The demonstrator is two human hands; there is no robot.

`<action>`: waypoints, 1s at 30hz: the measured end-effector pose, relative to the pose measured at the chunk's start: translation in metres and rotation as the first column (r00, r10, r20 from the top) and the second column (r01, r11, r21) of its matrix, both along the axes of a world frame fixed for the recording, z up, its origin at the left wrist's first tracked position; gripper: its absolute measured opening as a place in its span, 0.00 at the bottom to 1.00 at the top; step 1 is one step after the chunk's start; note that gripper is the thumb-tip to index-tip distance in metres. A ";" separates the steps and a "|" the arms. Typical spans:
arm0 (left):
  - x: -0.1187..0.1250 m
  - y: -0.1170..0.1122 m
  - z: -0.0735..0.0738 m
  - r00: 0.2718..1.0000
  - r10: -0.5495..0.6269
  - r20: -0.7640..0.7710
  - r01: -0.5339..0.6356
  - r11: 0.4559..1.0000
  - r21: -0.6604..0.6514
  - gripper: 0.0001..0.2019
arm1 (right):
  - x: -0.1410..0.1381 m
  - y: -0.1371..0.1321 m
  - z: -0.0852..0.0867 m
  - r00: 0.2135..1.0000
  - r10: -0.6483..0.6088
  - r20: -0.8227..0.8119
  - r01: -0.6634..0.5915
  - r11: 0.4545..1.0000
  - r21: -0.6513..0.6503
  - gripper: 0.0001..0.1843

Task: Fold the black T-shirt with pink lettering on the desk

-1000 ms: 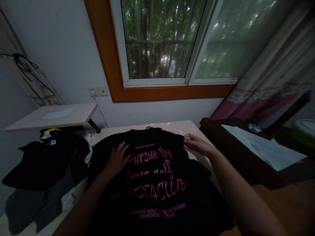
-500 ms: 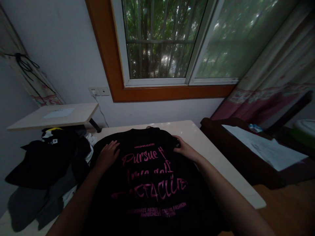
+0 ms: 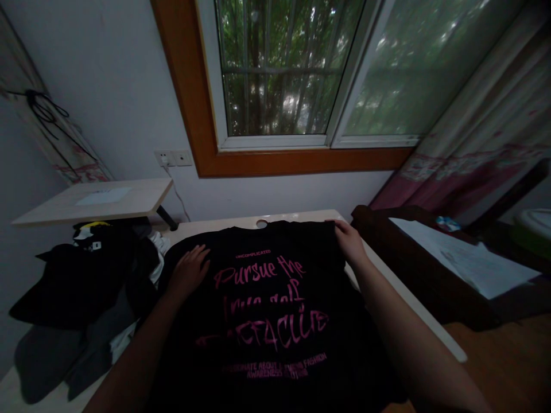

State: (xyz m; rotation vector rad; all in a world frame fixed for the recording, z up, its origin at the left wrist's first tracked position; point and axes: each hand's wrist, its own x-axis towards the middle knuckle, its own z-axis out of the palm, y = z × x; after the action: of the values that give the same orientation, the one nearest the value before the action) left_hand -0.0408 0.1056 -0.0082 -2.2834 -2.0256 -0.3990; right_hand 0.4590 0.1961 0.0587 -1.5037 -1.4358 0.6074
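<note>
A black T-shirt point(image 3: 269, 289) is lying spread over the tabletop point(image 3: 444, 341), its pink lettering point(image 3: 279, 332) facing up and its upper part reaching near the far edge. The left hand point(image 3: 190, 268) is resting palm down on the shirt's far left part, fingers extended; the right hand point(image 3: 350, 242) is pinching the fabric's border beside the far right corner. Dark clothes point(image 3: 81, 292) are lying heaped along the left side.

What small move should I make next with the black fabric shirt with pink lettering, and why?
Perhaps your right hand should gently smooth the far right corner of the black fabric shirt, since it touches that edge, while your left hand rests on the left part and may steady it.
</note>
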 end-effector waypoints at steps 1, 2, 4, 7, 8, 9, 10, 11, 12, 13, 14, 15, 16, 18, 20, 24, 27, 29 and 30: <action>0.000 0.000 0.000 1.000 0.001 -0.003 -0.001 1.000 -0.003 0.22 | 0.005 0.006 0.000 1.000 -0.021 -0.002 0.021 1.000 0.007 0.22; 0.000 0.001 -0.001 1.000 0.004 -0.006 -0.004 1.000 -0.005 0.22 | 0.009 0.011 -0.002 1.000 -0.027 0.006 0.027 1.000 0.002 0.22; -0.001 0.002 -0.003 1.000 0.006 -0.014 -0.006 1.000 -0.009 0.22 | 0.017 0.018 -0.007 0.998 0.008 0.065 -0.005 0.999 -0.052 0.22; -0.002 0.002 -0.004 1.000 0.005 -0.029 -0.005 1.000 -0.011 0.22 | 0.025 0.019 -0.017 0.967 0.102 0.233 -0.058 0.980 -0.191 0.17; -0.002 0.002 -0.004 0.999 0.002 -0.033 -0.003 1.000 -0.011 0.23 | 0.027 0.017 -0.021 0.950 0.126 0.286 -0.062 0.973 -0.222 0.15; -0.002 0.002 -0.004 0.999 0.000 -0.035 -0.001 1.000 -0.013 0.23 | 0.029 0.014 -0.024 0.931 0.139 0.336 -0.060 0.970 -0.235 0.13; -0.002 0.002 -0.004 0.999 -0.002 -0.037 0.001 1.000 -0.016 0.23 | 0.030 0.010 -0.027 0.912 0.140 0.386 -0.052 0.972 -0.231 0.12; -0.001 0.002 -0.003 0.999 -0.004 -0.038 0.003 1.000 -0.020 0.23 | 0.031 0.006 -0.030 0.890 0.134 0.436 -0.041 0.975 -0.217 0.12; -0.001 0.001 -0.003 0.999 -0.006 -0.038 0.005 1.000 -0.022 0.23 | 0.032 0.002 -0.032 0.867 0.120 0.484 -0.025 0.980 -0.198 0.13; -0.001 0.001 -0.002 0.999 -0.006 -0.038 0.006 1.000 -0.022 0.23 | 0.033 -0.002 -0.034 0.845 0.102 0.524 -0.006 0.983 -0.183 0.14; 0.000 0.001 -0.002 0.999 -0.006 -0.036 0.006 1.000 -0.019 0.23 | 0.034 -0.007 -0.035 0.827 0.090 0.555 0.013 0.984 -0.178 0.16; 0.000 0.001 -0.002 0.999 -0.005 -0.034 0.005 1.000 -0.014 0.23 | 0.034 -0.011 -0.035 0.814 0.088 0.574 0.026 0.982 -0.189 0.16; 0.000 0.000 -0.001 1.000 -0.005 -0.029 0.004 1.000 -0.009 0.23 | 0.034 -0.014 -0.035 0.807 0.107 0.580 0.024 0.977 -0.212 0.15; 0.000 0.001 -0.002 1.000 -0.007 -0.019 0.007 1.000 -0.005 0.23 | 0.032 -0.021 -0.033 0.810 0.184 0.557 -0.026 0.960 -0.280 0.13; 0.000 0.001 -0.003 1.000 -0.007 -0.014 0.007 1.000 -0.006 0.22 | 0.030 -0.026 -0.031 0.823 0.270 0.499 -0.104 0.937 -0.334 0.13; -0.002 0.002 -0.004 1.000 -0.001 -0.014 0.001 1.000 -0.014 0.22 | 0.026 -0.033 -0.028 0.834 0.339 0.435 -0.196 0.919 -0.341 0.24; -0.002 0.001 -0.003 1.000 -0.001 -0.011 0.000 1.000 -0.013 0.22 | 0.025 -0.036 -0.027 0.808 0.350 0.474 -0.205 0.921 -0.330 0.25; -0.001 0.001 -0.002 1.000 -0.001 -0.011 0.001 1.000 -0.010 0.22 | 0.027 -0.038 -0.026 0.803 0.303 0.513 -0.157 0.938 -0.308 0.18; -0.001 0.001 -0.002 1.000 -0.002 -0.012 0.002 1.000 -0.011 0.22 | 0.028 -0.038 -0.025 0.808 0.265 0.526 -0.125 0.950 -0.288 0.16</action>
State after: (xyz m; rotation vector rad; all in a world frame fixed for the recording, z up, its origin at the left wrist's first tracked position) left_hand -0.0418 0.1063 -0.0102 -2.2890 -2.0248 -0.3742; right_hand 0.4872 0.1581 0.0335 -1.8358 -2.0522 0.4921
